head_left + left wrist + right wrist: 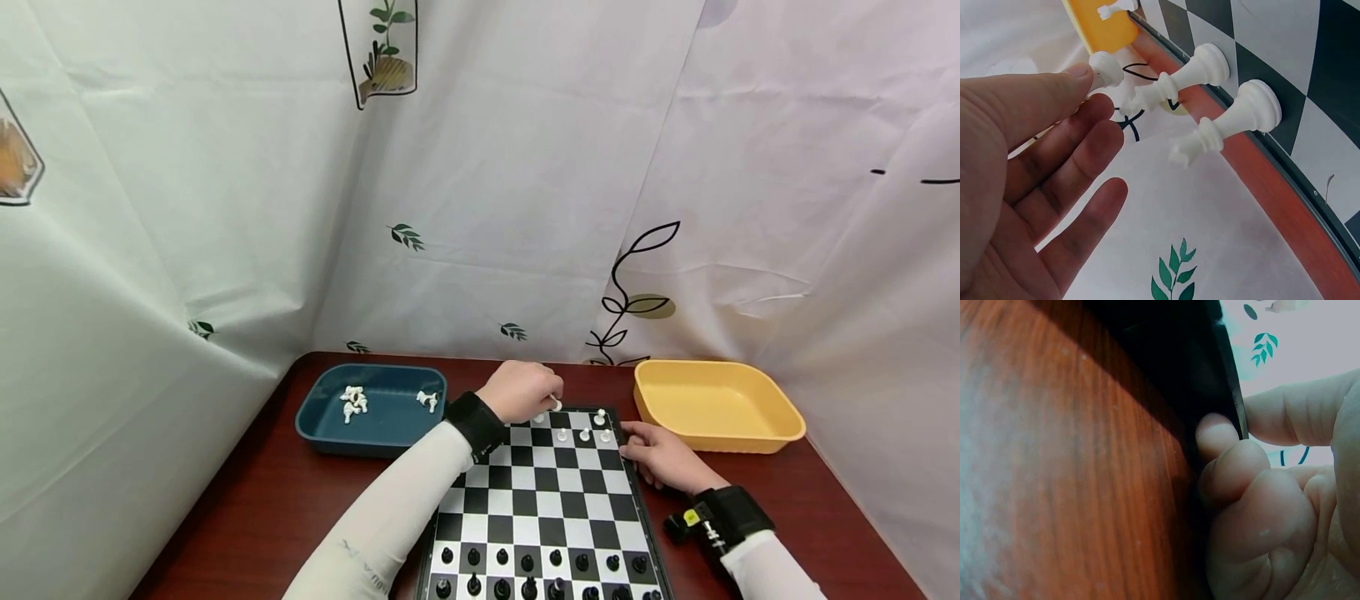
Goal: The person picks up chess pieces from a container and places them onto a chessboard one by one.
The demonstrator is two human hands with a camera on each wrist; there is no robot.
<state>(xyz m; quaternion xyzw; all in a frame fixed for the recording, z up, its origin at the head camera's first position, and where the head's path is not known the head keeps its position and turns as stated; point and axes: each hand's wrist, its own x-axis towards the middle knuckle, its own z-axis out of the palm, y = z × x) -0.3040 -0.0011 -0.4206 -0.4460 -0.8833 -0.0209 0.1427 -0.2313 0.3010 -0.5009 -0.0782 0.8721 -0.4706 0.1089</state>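
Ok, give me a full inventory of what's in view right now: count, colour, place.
chessboard: one, black and white, centre of table
white pieces on board: about five, far rows
black pieces: two near rows
blue tray: one, left of board, holding several white pieces
yellow tray: one, right of board
table: one, reddish-brown wood
left hand: pinches a white piece at far edge
right hand: grips board's right edge
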